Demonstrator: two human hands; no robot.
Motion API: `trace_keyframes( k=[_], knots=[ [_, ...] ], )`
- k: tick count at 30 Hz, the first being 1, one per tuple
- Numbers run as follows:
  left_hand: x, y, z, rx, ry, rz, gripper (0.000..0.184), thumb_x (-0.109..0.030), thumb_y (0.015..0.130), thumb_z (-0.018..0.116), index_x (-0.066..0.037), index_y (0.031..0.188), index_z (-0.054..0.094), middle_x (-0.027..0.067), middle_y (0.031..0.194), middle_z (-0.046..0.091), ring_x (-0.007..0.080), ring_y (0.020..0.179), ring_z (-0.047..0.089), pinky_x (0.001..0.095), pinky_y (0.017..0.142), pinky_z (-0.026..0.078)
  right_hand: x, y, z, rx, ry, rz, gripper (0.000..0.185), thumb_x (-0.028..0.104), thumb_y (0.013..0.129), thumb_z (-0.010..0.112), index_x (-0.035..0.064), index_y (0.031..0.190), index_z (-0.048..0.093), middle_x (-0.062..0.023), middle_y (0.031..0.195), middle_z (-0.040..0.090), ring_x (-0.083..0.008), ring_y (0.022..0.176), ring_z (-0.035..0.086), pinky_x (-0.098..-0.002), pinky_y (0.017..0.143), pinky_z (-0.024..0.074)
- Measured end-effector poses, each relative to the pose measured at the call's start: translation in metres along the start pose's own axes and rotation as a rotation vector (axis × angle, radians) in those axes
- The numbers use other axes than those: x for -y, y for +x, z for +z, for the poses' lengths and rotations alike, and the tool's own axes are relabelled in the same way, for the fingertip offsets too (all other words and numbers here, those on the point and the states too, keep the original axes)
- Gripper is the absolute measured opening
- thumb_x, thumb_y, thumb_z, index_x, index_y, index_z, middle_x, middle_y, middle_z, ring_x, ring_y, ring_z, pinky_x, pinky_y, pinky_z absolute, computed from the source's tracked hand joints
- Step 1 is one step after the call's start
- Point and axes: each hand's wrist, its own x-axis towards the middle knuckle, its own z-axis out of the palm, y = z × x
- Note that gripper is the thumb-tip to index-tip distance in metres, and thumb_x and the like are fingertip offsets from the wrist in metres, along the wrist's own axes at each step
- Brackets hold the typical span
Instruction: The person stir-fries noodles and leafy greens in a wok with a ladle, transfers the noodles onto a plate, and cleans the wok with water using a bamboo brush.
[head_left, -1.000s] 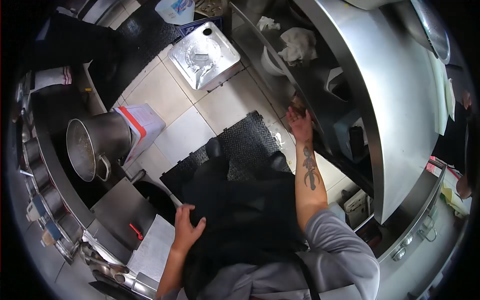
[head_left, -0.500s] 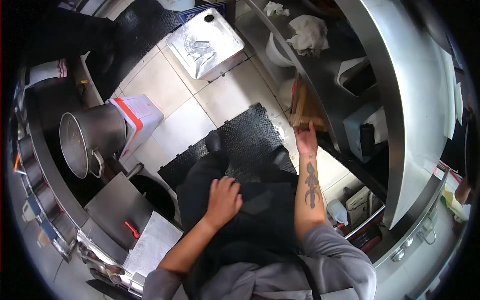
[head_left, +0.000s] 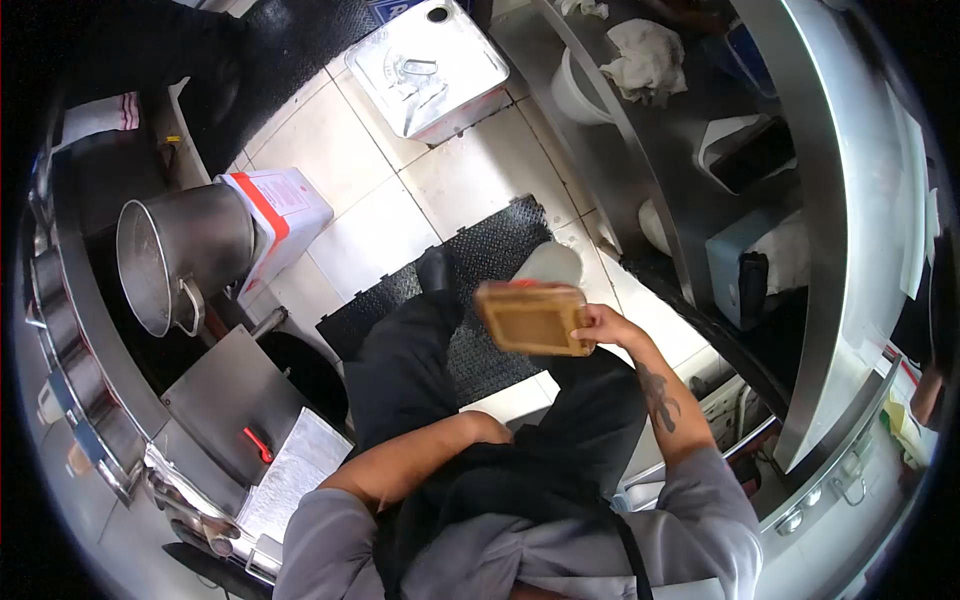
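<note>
Out over the floor mat, my right hand [head_left: 600, 328] grips one end of a shallow rectangular brown container [head_left: 535, 325]. Its exact kind is unclear; the outline is slightly blurred. A pale rounded thing [head_left: 552, 264] shows just beyond it, and I cannot tell whether the two touch. My left hand [head_left: 488, 428] is bent in against the black apron [head_left: 450, 500] at my lap, its fingers hidden.
A steel pot [head_left: 185, 260] stands at the left beside a white-and-orange tin [head_left: 290, 205]. A metal can [head_left: 430, 70] is on the tiles ahead. Steel shelving [head_left: 640, 140] at the right holds cloths and a blue box [head_left: 735, 260]. The black mat [head_left: 490, 350] lies below.
My right hand has brought the brown container out from beneath the right-hand shelving, leftward over the mat. My left hand has dropped toward my lap. The view has shifted slightly.
</note>
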Motion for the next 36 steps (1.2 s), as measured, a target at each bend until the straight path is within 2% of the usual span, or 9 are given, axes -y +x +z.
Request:
trace_keyframes(
  k=[5, 8, 12, 18, 21, 25, 29, 31, 36],
  knots=[
    [0.01, 0.021, -0.004, -0.281, -0.056, 0.08, 0.043, -0.036, 0.08, 0.051, -0.005, 0.107, 0.063, 0.0181, 0.112, 0.061, 0.0327, 0.103, 0.058, 0.0407, 0.089, 0.044, -0.043, 0.105, 0.008, 0.542, -0.416, -0.009, 0.049, 0.02, 0.071, 0.081, 0.0053, 0.112, 0.058, -0.0059, 0.086, 0.066, -0.0156, 0.073, 0.062, -0.0307, 0.063, 0.0521],
    [-0.006, 0.026, -0.028, 0.012, -0.015, 0.09, 0.04, -0.029, 0.084, 0.049, -0.006, 0.112, 0.065, 0.0136, 0.107, 0.066, 0.0271, 0.093, 0.063, 0.037, 0.085, 0.046, -0.033, 0.153, 0.026, 0.614, -0.486, 0.437, 0.057, 0.021, 0.068, 0.082, 0.0084, 0.117, 0.056, -0.0061, 0.088, 0.067, -0.0199, 0.081, 0.063, -0.0371, 0.069, 0.0528],
    [0.003, 0.043, -0.057, 0.1, 0.332, 0.357, 0.035, -0.023, 0.082, 0.049, -0.004, 0.106, 0.066, 0.0143, 0.104, 0.067, 0.0296, 0.094, 0.063, 0.0411, 0.082, 0.047, -0.006, 0.164, 0.049, 0.634, -0.708, 0.455, 0.059, 0.023, 0.068, 0.08, 0.0115, 0.12, 0.055, -0.0098, 0.101, 0.066, -0.0258, 0.089, 0.063, -0.0441, 0.077, 0.0518],
    [-0.019, 0.023, -0.113, -0.034, 0.314, 0.121, 0.034, -0.022, 0.084, 0.048, -0.003, 0.106, 0.066, 0.0148, 0.109, 0.065, 0.0285, 0.1, 0.061, 0.0413, 0.085, 0.047, -0.055, 0.187, 0.096, 0.793, -0.857, 0.013, 0.059, 0.027, 0.069, 0.076, 0.0104, 0.122, 0.055, -0.0108, 0.106, 0.066, -0.0249, 0.089, 0.063, -0.0408, 0.078, 0.0512],
    [0.013, 0.061, -0.126, -0.016, 0.404, 0.174, 0.035, -0.021, 0.087, 0.046, -0.004, 0.112, 0.063, 0.0146, 0.117, 0.061, 0.0265, 0.108, 0.057, 0.0387, 0.09, 0.043, -0.094, 0.212, 0.123, 0.774, -0.783, 0.211, 0.056, 0.029, 0.074, 0.072, 0.0086, 0.123, 0.055, -0.01, 0.107, 0.066, -0.0255, 0.089, 0.063, -0.0417, 0.077, 0.0505],
    [0.017, 0.076, -0.132, -0.399, -0.124, 0.013, 0.037, -0.022, 0.09, 0.044, -0.006, 0.119, 0.059, 0.0142, 0.123, 0.057, 0.0239, 0.116, 0.052, 0.0346, 0.097, 0.038, -0.064, 0.206, 0.112, 0.753, -0.817, 0.161, 0.045, 0.033, 0.081, 0.063, 0.0, 0.111, 0.061, -0.0081, 0.101, 0.068, -0.0236, 0.084, 0.062, -0.0407, 0.073, 0.0495],
    [0.016, 0.089, -0.185, 0.038, 0.153, -0.239, 0.034, -0.025, 0.089, 0.047, -0.007, 0.114, 0.061, 0.0091, 0.113, 0.061, 0.0198, 0.11, 0.054, 0.0334, 0.091, 0.041, 0.002, 0.191, 0.071, 0.451, -1.07, -0.151, 0.031, 0.022, 0.076, 0.066, -0.0013, 0.097, 0.067, -0.0142, 0.096, 0.068, -0.0265, 0.084, 0.064, -0.0401, 0.072, 0.0499],
    [-0.006, 0.02, -0.199, -0.145, -0.116, 0.204, 0.031, -0.023, 0.087, 0.051, -0.006, 0.11, 0.063, 0.007, 0.102, 0.064, 0.0188, 0.104, 0.057, 0.0326, 0.089, 0.042, 0.053, 0.151, 0.05, 0.148, -1.133, -0.18, 0.028, 0.018, 0.074, 0.067, -0.0025, 0.092, 0.067, -0.0178, 0.093, 0.067, -0.0295, 0.085, 0.064, -0.04, 0.073, 0.0507],
    [0.001, 0.063, -0.237, -0.204, 0.509, 0.109, 0.034, -0.028, 0.081, 0.063, -0.004, 0.105, 0.063, 0.0108, 0.088, 0.068, 0.0225, 0.087, 0.063, 0.0343, 0.08, 0.048, 0.147, -0.059, 0.005, -0.924, -1.031, -0.61, 0.023, 0.023, 0.081, 0.062, 0.0022, 0.09, 0.06, -0.0184, 0.086, 0.062, -0.0373, 0.085, 0.06, -0.0448, 0.074, 0.0478]
  ],
)
